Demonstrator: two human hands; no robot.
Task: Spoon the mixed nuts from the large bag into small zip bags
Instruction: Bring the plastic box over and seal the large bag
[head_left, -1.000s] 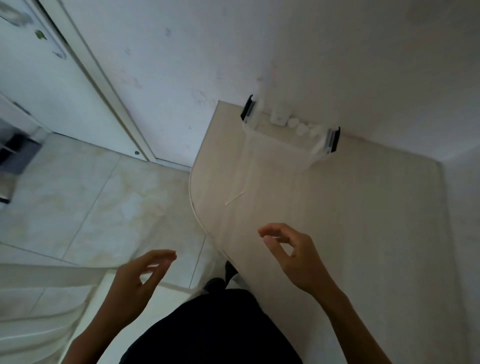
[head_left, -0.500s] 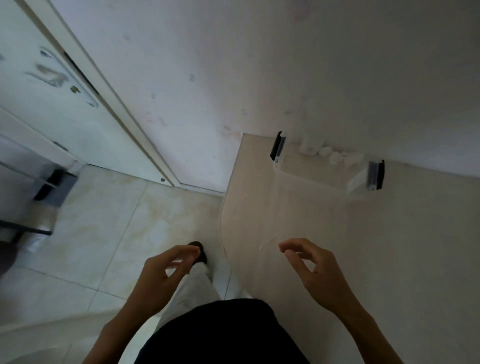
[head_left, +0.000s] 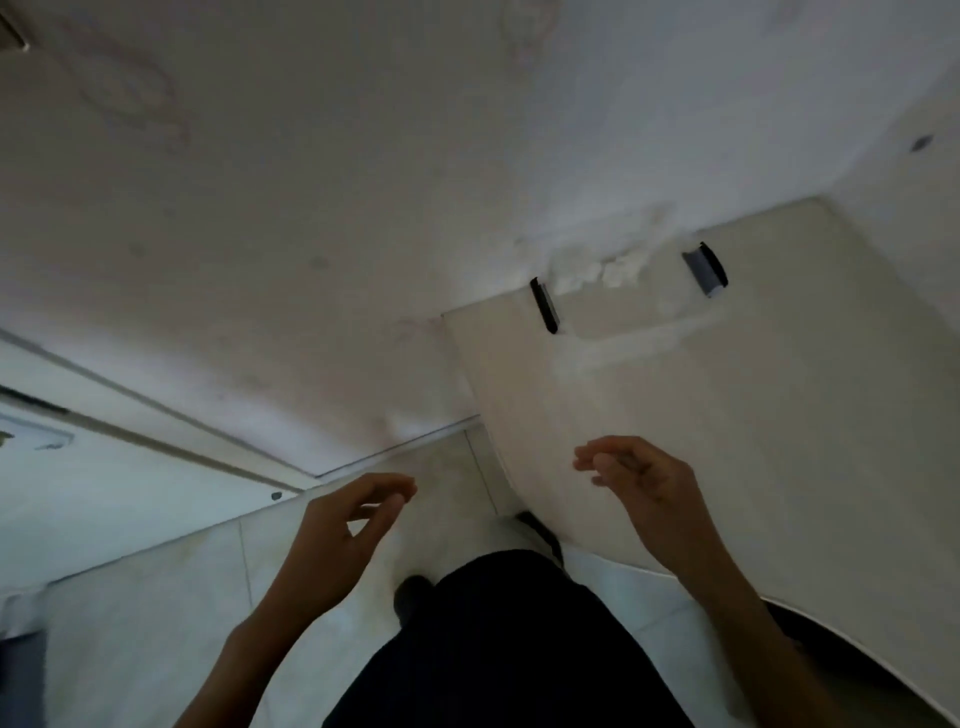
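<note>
Two loosely curled bare hands, left hand (head_left: 337, 540), right hand (head_left: 649, 493), both holding nothing, no bags visible

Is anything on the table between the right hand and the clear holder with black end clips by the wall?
Head view: bare table top lies between the right hand and the clear holder; blur could hide anything small.

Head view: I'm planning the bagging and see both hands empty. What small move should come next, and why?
Probably look around for the supplies. The left hand and right hand hang loosely curled and hold nothing, and the table shows only a clear holder with black end clips by the wall. No nut bag, spoon or zip bags appear.
</note>
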